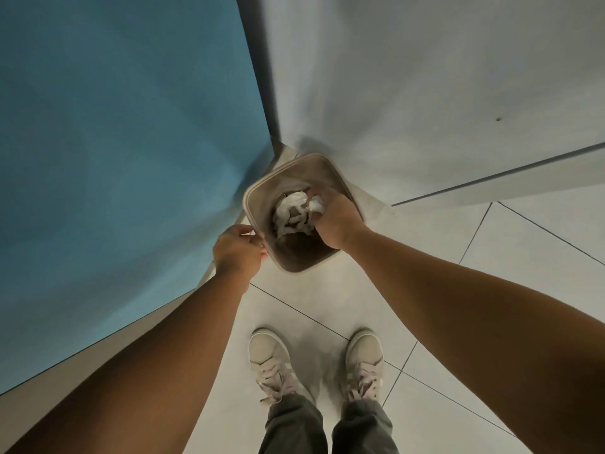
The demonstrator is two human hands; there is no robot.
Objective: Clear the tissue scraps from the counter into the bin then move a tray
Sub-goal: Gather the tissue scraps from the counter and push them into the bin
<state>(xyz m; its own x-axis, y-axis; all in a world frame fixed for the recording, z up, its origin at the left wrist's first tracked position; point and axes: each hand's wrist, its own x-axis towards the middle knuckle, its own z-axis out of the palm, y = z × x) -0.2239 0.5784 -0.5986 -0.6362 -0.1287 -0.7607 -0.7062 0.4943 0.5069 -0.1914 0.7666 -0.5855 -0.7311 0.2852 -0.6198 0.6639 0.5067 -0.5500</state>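
At the bottom centre of the frame, two pale laced shoes point(271, 365) and grey trouser legs point(294, 427) stand on the light tiled floor point(491, 257). Both bare forearms reach up from the lower corners toward the middle of the frame. The left hand point(237, 252) is curled, its fingers pinching the near-left rim of the bin point(252, 194). The right hand point(334, 221) reaches down inside the bin, closed around a wad of white tissue point(316, 203). Deeper in the beige, square bin lie more tissue scraps point(291, 217), torn into strips, apparently over a dark bottom. The bin sits in the corner where a blue panel point(114, 142), upper left, meets a white wall point(425, 93), upper right.
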